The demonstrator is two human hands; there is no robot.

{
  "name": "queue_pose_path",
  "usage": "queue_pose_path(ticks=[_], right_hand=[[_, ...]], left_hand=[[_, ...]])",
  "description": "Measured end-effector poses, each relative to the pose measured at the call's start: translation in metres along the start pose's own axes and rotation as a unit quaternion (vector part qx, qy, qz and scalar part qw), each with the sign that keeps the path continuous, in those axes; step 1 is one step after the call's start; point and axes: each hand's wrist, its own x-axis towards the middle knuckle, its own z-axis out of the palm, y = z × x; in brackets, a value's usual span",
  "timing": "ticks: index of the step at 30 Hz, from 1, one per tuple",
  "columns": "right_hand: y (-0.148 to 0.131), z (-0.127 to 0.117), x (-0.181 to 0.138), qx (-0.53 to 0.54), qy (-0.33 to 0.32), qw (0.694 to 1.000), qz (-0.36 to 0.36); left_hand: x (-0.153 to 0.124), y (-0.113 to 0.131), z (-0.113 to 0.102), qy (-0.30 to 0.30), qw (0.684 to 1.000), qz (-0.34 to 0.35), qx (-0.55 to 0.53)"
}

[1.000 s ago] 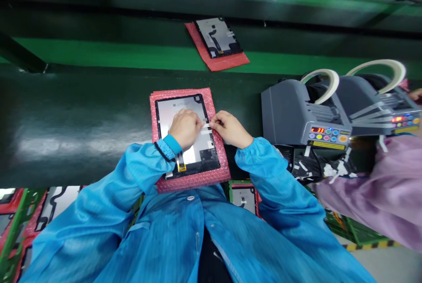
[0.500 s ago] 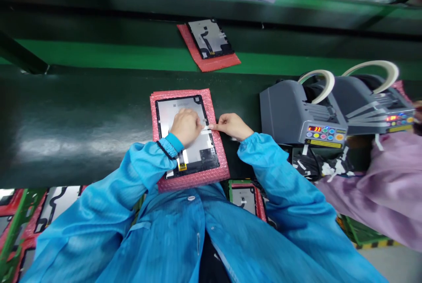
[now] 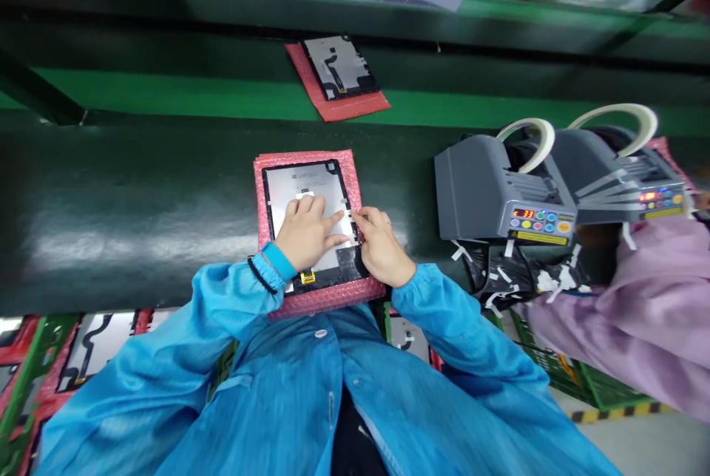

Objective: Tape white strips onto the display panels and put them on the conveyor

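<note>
A flat display panel [image 3: 319, 177], silver-backed with a black border, lies on a pink bubble-wrap bag [image 3: 322, 303] on the bench before me. My left hand [image 3: 304, 236] rests on the panel's middle with its fingers spread, thumb and a finger stretched toward the right edge. At that edge, my right hand [image 3: 382, 253] has its fingers drawn together, their tips touching the border beside small white strips. Whether anything sits between those fingertips is too small to tell. A yellow-marked connector [image 3: 307, 277] shows near the panel's lower edge.
Another panel [image 3: 347, 66] lies on a red bag at the back. Two grey tape dispensers [image 3: 477, 188] with lit displays stand at right, tape scraps below the nearer one. A person's purple sleeve [image 3: 654, 291] is at far right. Green crates [image 3: 610, 387] stand below the bench.
My left hand has opened from a closed pose and spread over the panel. The right hand has shifted left and down, its fingers now bunched at the panel's right edge.
</note>
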Motion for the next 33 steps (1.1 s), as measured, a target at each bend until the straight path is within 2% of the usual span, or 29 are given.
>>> queue_pose_path(ticks=[3,7,16,22,24,27,29,31,33], right_hand=[[0.005,0.000,0.001,0.045,0.010,0.999,0.012],[0.006,-0.001,-0.006,0.073,0.028,0.997,-0.021],[-0.003,0.001,-0.010,-0.080,-0.002,0.997,-0.024],[-0.028,-0.010,-0.002,-0.241,-0.065,0.968,-0.009],[-0.029,-0.014,0.002,-0.255,-0.070,0.964,-0.028],[-0.016,-0.024,0.009,-0.204,-0.078,0.976,-0.022],[-0.002,-0.031,0.016,-0.131,-0.037,0.990,0.035],[0.010,-0.034,0.024,-0.031,0.018,0.993,0.113],[0.015,-0.031,0.033,0.060,0.034,0.982,0.173]], left_hand=[[0.002,-0.004,-0.004,-0.013,1.000,-0.008,-0.006],[-0.003,-0.007,-0.010,-0.009,1.000,-0.002,-0.001],[-0.015,-0.005,-0.003,-0.024,0.999,0.023,0.033],[-0.005,-0.007,-0.007,-0.021,0.999,0.015,0.046],[-0.003,-0.004,-0.008,-0.023,0.998,0.021,0.052],[-0.005,-0.010,-0.013,-0.027,0.999,0.019,0.032],[-0.014,-0.025,-0.020,0.015,0.999,-0.035,0.003],[-0.028,-0.045,-0.026,0.097,0.984,-0.151,-0.016],[-0.045,-0.062,-0.029,0.127,0.955,-0.266,-0.037]])
